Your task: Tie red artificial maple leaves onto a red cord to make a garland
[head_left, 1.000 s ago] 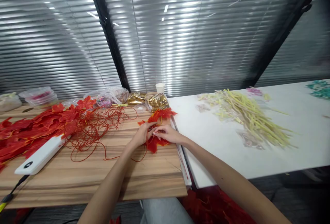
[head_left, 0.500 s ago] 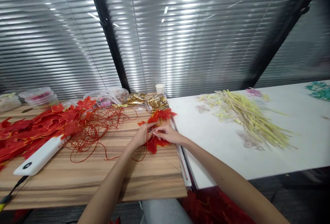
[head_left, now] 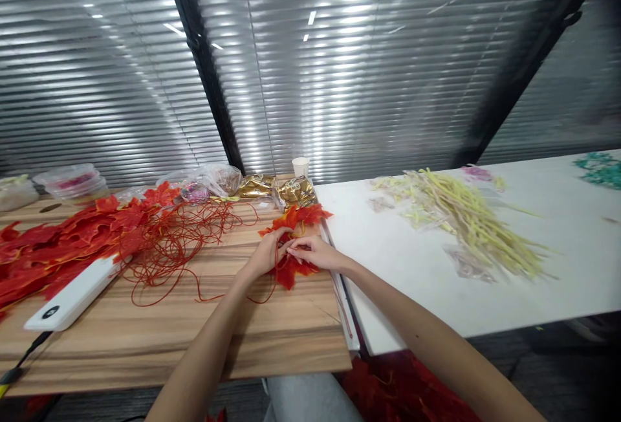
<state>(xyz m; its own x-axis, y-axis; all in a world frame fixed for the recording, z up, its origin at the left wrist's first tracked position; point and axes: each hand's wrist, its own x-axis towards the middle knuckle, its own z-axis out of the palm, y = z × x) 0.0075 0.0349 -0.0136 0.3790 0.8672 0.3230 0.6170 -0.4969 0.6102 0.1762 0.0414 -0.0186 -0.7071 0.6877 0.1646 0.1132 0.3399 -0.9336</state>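
Note:
My left hand [head_left: 266, 252] and my right hand [head_left: 314, 252] meet over a small cluster of red artificial maple leaves [head_left: 297, 218] near the right edge of the wooden table [head_left: 194, 338]. Both hands pinch at the leaves where a thin red string [head_left: 257, 297] runs from them toward me. The fingertips touch each other over the leaves, and what exactly sits between them is too small to see.
A tangle of red string [head_left: 169, 241] and a heap of red leaves [head_left: 58, 241] lie to the left, beside a white flat device [head_left: 68, 296]. Gold packets [head_left: 286, 190], plastic bags and a paper cup [head_left: 301, 166] stand behind. Yellow-green stems [head_left: 466, 221] cover the white table [head_left: 436, 305] on the right.

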